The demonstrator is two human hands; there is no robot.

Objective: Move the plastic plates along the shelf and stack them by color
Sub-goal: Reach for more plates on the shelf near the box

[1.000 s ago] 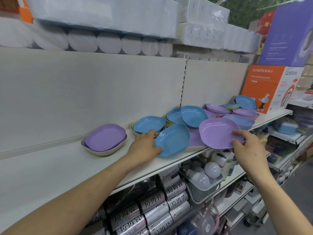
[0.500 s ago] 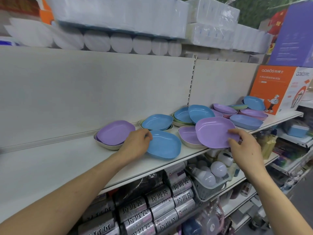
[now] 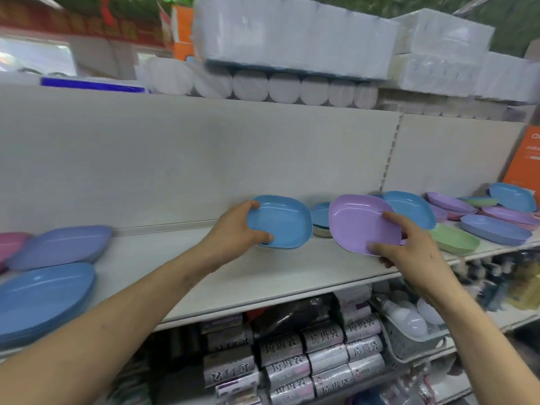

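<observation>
My left grip [image 3: 233, 229] is clenched on the near edge of a blue plate [image 3: 283, 223], thumb on the rim, at the back of the shelf [image 3: 263, 276]. A pale rim shows just under it, but the view is smeared there, so I cannot tell whether the plate is lifted clear or rests on another. My right grip [image 3: 409, 249] pinches a purple plate [image 3: 359, 220], held tilted just right of the blue one.

Some sorting looks done. At the far left sit a blue stack [image 3: 43, 299], a lilac stack [image 3: 61, 247] behind it, and a pink pile [image 3: 11, 244] at the frame's edge, each of one colour as far as I can see.

Much is left, I judge. To the right the plates lie mixed and overlapping: a blue one [image 3: 409, 209], a green plate [image 3: 454, 239], several purple and pinkish ones beyond. The two plates in my grips have yet to reach their matching stacks at the left, well apart from here.
</observation>
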